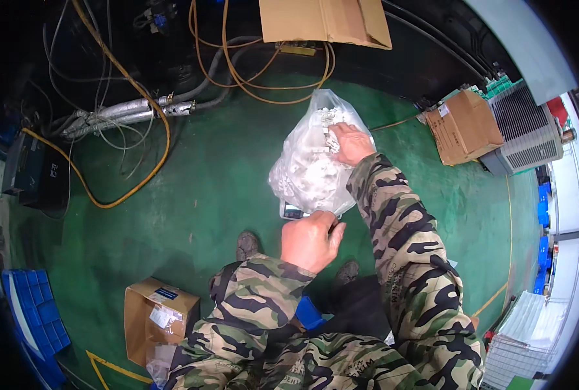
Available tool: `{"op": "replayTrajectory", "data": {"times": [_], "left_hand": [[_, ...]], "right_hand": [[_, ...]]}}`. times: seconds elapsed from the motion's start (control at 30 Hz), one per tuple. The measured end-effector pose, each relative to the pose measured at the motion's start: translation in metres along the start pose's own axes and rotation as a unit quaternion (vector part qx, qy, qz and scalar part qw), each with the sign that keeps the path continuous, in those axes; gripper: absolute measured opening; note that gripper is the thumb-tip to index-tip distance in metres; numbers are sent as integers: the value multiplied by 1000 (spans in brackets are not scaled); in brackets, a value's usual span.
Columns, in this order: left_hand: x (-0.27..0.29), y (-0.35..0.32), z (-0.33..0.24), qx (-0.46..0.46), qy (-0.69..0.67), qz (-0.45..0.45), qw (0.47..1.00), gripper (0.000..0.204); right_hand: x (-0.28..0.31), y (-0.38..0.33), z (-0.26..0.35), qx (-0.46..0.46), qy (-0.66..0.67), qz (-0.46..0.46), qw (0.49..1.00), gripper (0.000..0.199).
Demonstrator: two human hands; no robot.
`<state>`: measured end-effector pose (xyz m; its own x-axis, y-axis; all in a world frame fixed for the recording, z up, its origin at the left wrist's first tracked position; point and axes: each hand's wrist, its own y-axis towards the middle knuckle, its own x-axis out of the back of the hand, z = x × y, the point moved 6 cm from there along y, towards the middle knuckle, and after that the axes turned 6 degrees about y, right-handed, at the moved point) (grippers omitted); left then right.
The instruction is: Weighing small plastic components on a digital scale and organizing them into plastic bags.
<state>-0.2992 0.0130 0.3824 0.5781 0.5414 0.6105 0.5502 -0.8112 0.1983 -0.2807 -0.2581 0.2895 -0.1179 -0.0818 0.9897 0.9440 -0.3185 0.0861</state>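
- Bag of clear plastic (295, 151) stands in front of the person, upper centre, over the green floor (205, 195), bulging with small white parts (322, 171).
- White scale (293, 212) with a dark display shows just below the bag; its edge is visible, the rest hidden beneath the plastic.
- Right hand (352, 144) reaches over the bag's right side, fingers bent down among the white parts; I cannot tell whether its grip has hold of any of them.
- Left hand (310, 242) is at the bag's lower edge, beside the scale, back upward, its grip curled into a loose fist with the thumb to the right; whether it pinches any plastic I cannot tell.
- Camouflage sleeves (416, 253) cover both forearms, and a shoe (247, 245) shows left of the left hand.
- Cardboard box (139, 325) sits at lower left, near a blue crate (41, 312).
- Brown carton (462, 130) leans at right, against a grey ribbed unit (531, 130).
- Yellow hose (167, 127) curves across the upper left.
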Motion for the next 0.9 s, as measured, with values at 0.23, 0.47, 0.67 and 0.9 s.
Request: {"op": "replayTrajectory", "data": {"times": [0.23,0.47,0.67,0.9], "left_hand": [[8,9,14,10,5,2,1000,19],[-9,10,4,-21,40,30,999,21],[-15,12,2,-33,64,50,996,22],[-27,4,1,-45,65,42,996,22]], "right_hand": [[7,-12,-20,-73,-61,127,987,78],[-5,-13,-16,-101,-61,101,988,79],[-19,-4,-16,-181,-91,116,972,74],[-28,-5,-35,-186,-65,103,975,72]]}}
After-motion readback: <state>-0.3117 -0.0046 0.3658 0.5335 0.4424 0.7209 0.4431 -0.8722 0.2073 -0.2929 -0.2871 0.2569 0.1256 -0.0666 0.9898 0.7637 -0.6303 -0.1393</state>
